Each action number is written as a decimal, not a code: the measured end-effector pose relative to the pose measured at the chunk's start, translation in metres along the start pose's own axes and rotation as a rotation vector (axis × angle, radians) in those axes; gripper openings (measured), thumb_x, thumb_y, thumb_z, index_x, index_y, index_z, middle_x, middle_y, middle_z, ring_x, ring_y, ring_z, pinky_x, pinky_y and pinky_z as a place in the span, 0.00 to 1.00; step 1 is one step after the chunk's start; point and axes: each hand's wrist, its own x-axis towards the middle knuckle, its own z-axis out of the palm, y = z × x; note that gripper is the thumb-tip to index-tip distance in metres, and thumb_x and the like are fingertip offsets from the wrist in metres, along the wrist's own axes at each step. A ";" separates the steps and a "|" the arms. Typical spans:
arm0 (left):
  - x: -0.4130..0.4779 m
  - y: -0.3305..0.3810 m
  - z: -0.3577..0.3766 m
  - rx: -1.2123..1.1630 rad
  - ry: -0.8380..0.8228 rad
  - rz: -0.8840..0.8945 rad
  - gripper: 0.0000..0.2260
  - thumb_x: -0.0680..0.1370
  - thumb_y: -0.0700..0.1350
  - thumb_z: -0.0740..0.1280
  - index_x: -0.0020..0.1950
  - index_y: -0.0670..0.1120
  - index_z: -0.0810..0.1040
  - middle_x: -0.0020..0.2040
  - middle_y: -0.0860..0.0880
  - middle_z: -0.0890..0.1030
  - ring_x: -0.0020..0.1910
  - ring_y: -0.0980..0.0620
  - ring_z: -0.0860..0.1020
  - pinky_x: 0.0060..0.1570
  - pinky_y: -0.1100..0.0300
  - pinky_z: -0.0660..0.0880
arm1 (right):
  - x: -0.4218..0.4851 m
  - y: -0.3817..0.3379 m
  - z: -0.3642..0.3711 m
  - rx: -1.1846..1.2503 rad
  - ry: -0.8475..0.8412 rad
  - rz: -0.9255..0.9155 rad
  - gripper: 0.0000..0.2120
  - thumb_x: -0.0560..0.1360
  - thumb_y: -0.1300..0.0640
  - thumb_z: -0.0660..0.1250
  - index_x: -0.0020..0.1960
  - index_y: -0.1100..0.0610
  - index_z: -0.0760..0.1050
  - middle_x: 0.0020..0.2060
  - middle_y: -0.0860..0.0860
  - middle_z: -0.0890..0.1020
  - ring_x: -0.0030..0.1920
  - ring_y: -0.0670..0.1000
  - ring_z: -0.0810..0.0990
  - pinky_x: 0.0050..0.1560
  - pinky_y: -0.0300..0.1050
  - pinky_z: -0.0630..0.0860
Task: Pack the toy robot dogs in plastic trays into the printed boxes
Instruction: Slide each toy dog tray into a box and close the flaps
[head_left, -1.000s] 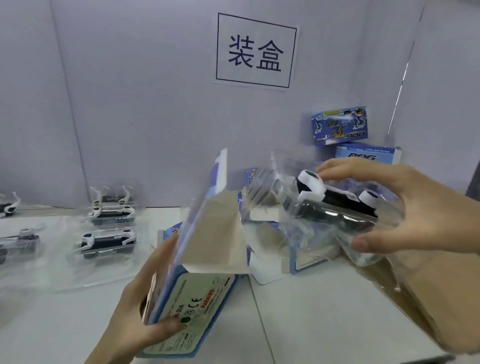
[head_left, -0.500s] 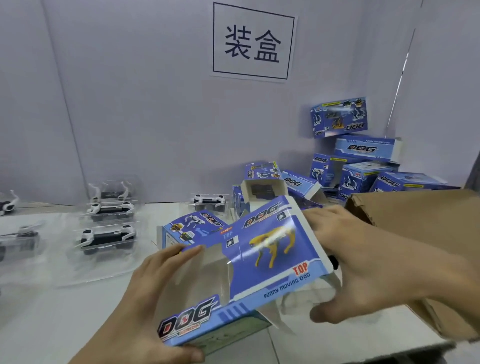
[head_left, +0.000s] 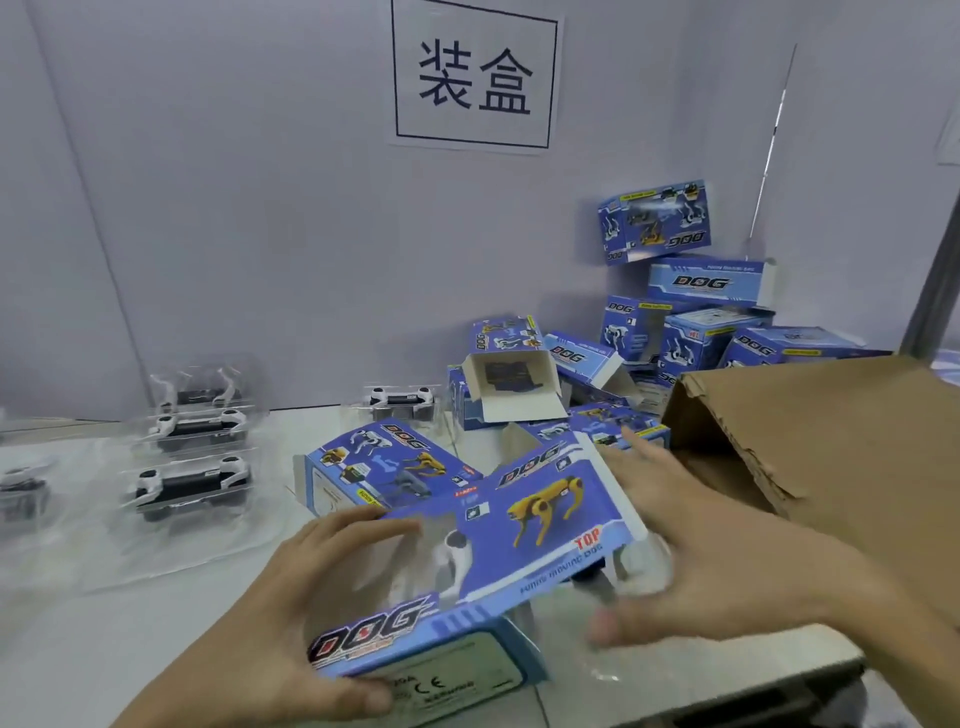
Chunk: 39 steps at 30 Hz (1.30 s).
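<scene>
My left hand (head_left: 270, 623) grips the near left end of a blue printed box (head_left: 535, 514) marked DOG, held tilted above the white table (head_left: 93, 654). Through the box's clear window a white and black toy robot dog (head_left: 454, 551) shows. The clear plastic tray (head_left: 641, 569) that holds the dog sticks a little out of the box's right end. My right hand (head_left: 727, 561) is at that end, fingers over the top and thumb beneath, holding the tray.
Several more trayed dogs lie at the left (head_left: 192, 483) and one at the back (head_left: 400, 400). An open empty box (head_left: 511, 379) and a closed box (head_left: 384, 462) lie behind. Printed boxes are piled at the back right (head_left: 701, 338). A brown carton (head_left: 810, 431) stands at the right.
One second ago my right hand held the trayed dog in the air beside the open box. The tray has since gone into the box, which now lies flatter with its window up.
</scene>
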 end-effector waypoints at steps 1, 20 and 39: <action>-0.002 -0.005 0.002 -0.135 0.015 -0.011 0.46 0.59 0.75 0.75 0.75 0.64 0.67 0.75 0.60 0.67 0.75 0.57 0.66 0.70 0.53 0.67 | -0.002 0.004 0.001 0.085 0.117 0.036 0.25 0.72 0.35 0.70 0.68 0.33 0.72 0.72 0.30 0.66 0.75 0.37 0.59 0.77 0.42 0.47; -0.007 -0.005 0.048 -0.786 0.041 -0.166 0.31 0.68 0.62 0.78 0.69 0.58 0.75 0.63 0.43 0.82 0.62 0.42 0.81 0.55 0.56 0.80 | 0.040 -0.023 0.039 0.291 0.394 -0.066 0.17 0.81 0.49 0.59 0.64 0.50 0.80 0.66 0.39 0.77 0.70 0.45 0.72 0.69 0.42 0.65; 0.031 0.035 0.031 0.117 0.663 0.254 0.21 0.77 0.48 0.67 0.70 0.46 0.73 0.70 0.52 0.76 0.73 0.53 0.71 0.70 0.50 0.69 | 0.090 -0.034 0.045 -0.261 0.181 0.005 0.24 0.78 0.40 0.62 0.73 0.40 0.68 0.68 0.37 0.75 0.66 0.43 0.74 0.61 0.48 0.75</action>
